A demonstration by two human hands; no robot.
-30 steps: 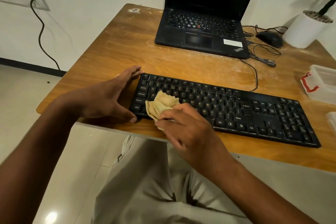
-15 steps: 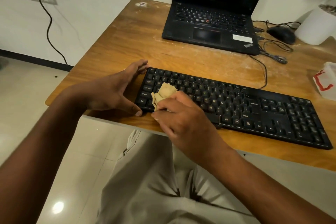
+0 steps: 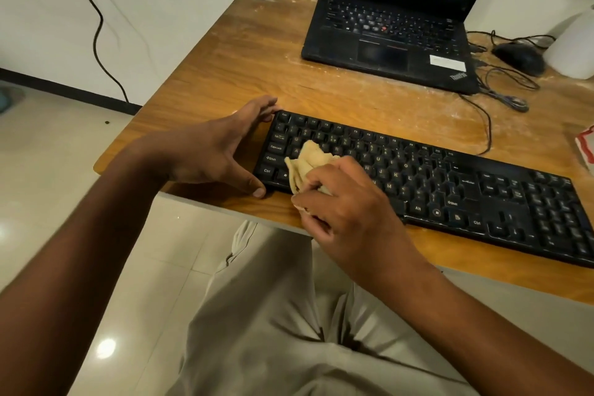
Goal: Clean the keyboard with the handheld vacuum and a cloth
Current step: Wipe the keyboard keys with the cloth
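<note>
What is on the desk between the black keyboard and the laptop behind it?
In the head view, only bare wooden desk with pale dusty smears separates the keyboard from the laptop; a thin black cable crosses it at the right.

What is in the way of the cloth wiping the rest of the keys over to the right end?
Nothing visible. The right hand grips the cloth on the left keys of the keyboard, and the keys to the right lie bare. The left hand steadies the left end, behind the cloth's path.
</note>
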